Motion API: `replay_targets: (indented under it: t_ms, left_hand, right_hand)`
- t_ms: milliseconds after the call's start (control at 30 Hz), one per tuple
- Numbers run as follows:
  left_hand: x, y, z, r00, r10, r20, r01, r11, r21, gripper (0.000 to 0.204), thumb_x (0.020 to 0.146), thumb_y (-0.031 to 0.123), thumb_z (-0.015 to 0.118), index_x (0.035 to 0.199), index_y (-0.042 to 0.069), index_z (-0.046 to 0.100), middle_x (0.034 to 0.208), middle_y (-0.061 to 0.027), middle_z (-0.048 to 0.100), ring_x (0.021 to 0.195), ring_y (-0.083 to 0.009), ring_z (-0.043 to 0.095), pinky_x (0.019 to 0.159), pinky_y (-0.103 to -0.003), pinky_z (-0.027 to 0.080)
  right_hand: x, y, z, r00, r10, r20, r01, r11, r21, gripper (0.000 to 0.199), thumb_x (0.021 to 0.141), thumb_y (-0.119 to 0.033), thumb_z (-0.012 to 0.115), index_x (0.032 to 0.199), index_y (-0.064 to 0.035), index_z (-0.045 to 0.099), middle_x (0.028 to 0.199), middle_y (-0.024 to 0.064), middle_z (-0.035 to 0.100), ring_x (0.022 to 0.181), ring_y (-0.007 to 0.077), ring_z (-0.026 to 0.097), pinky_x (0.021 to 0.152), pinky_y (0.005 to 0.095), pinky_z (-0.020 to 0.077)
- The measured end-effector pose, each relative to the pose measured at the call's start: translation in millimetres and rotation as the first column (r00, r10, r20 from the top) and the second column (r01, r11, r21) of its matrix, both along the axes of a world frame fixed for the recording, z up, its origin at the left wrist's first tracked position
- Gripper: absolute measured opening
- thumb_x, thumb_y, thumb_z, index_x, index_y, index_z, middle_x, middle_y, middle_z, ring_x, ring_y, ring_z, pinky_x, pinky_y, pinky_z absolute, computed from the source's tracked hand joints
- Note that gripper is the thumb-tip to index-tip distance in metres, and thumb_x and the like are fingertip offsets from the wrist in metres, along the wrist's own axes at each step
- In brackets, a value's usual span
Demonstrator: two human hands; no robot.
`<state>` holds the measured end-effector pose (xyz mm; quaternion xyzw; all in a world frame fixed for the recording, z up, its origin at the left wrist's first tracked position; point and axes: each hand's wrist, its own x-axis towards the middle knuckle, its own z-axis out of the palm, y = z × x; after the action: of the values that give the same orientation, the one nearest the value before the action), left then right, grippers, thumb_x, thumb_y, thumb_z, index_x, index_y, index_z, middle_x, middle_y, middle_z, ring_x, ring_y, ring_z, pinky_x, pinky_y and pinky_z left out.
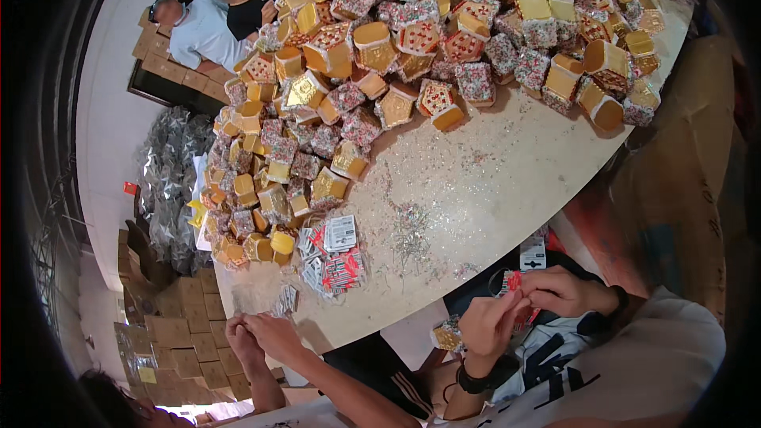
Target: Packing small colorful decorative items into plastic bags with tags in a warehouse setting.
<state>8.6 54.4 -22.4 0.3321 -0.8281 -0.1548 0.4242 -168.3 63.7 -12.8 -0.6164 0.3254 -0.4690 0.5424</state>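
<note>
Head view: the left hand (490, 323) and right hand (561, 293) meet above the lap, beyond the table edge. The fingertips of both hands are together, clamped on a small red-and-white tag (512, 280); how the grip divides between them cannot be told. A gold-and-white ornament (449, 336) is near the left hand. On the curved tabletop (444, 190), a stack of printed tags (342, 268) lies beside heaped house-shaped ornaments (396, 107). A co-worker's hands (273, 338) are at the table's near-left edge.
</note>
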Motion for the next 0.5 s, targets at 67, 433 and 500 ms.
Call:
replay_targets:
  t_ms: [67, 433, 500]
  left_hand:
    - [-1.7, 0.3, 8.6, 0.987, 0.01, -0.159, 0.008, 0.994, 0.11, 0.04, 0.068, 0.005, 0.077, 0.106, 0.008, 0.065, 0.074, -0.0054, 0.063, 0.063, -0.0227, 0.058, 0.056, -0.03, 0.045]
    - [-4.7, -18.1, 49.0, 0.95, -0.215, 0.226, 0.213, 0.977, 0.03, 0.045, 0.066, 0.012, 0.078, 0.108, 0.01, 0.065, 0.1, -0.0051, 0.062, 0.093, -0.0259, 0.056, 0.077, -0.033, 0.047]
    - [-12.6, -25.8, 38.9, 0.935, -0.257, 0.246, 0.256, 0.966, 0.035, 0.039, 0.064, 0.01, 0.079, 0.101, 0.011, 0.067, 0.1, -0.0048, 0.062, 0.095, -0.0264, 0.056, 0.076, -0.032, 0.047]
  right_hand:
    - [4.1, 2.6, -20.2, 0.997, -0.04, 0.07, 0.052, 0.981, -0.187, 0.009, 0.089, -0.003, 0.049, 0.093, 0.0023, 0.056, 0.076, 0.0118, 0.053, 0.064, 0.0229, 0.051, 0.059, 0.0333, 0.0417]
    - [-13.6, 13.2, -4.9, 0.994, -0.079, -0.078, 0.062, 0.978, -0.2, 0.002, 0.078, 0.001, 0.055, 0.076, -0.0004, 0.054, 0.061, 0.0081, 0.045, 0.06, 0.0223, 0.044, 0.054, 0.0328, 0.0376]
    - [-24.2, 24.0, -28.5, 0.99, -0.088, -0.114, 0.071, 0.987, -0.143, 0.003, 0.077, 0.001, 0.056, 0.075, -0.0007, 0.054, 0.061, 0.0081, 0.045, 0.059, 0.0224, 0.044, 0.054, 0.0332, 0.0371]
